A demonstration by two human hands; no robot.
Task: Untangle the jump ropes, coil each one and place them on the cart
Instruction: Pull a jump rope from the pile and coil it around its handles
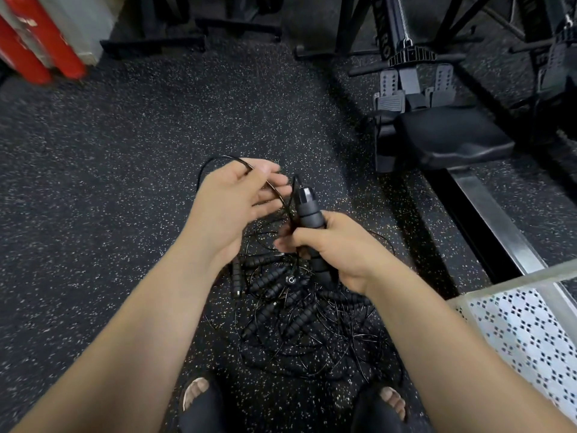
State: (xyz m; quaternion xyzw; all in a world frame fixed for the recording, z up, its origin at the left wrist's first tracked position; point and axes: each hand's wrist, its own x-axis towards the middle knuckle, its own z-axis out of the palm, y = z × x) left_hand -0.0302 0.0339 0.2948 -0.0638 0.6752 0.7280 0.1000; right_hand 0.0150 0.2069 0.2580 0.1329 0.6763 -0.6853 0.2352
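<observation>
Over the speckled rubber floor [125,151], both hands work at mid-frame, above a pile of jump ropes [296,310].

1. Right hand [334,248]: fingers and thumb are wrapped firmly round a black ribbed handle [309,210]. The handle stands nearly upright, its capped end pointing away from the person and its lower end projecting below the palm.
2. Left hand [234,198]: held just left of the handle, palm turned toward it. A thin black cord [274,187] crosses the fingers and is pinned there by the thumb. Beyond the thumb the cord arcs up and to the left in an open loop. On the other side it runs toward the top of the handle.
3. Pile of jump ropes: lies on the floor directly beneath the hands, between them and the person's feet [196,395]. It consists of several black ribbed handles lying at mixed angles among overlapping loops of thin cord. Individual ropes cannot be told apart.
4. Cart [499,290]: a pale perforated metal surface with a raised rim at the lower right, near the pile but not touching it.

Surroundings: a rowing machine [406,76] stands at the upper right, with its black seat [452,135] on a metal rail [496,223] that runs down toward the cart. Red objects [40,48], blurred, stand at the upper left.
</observation>
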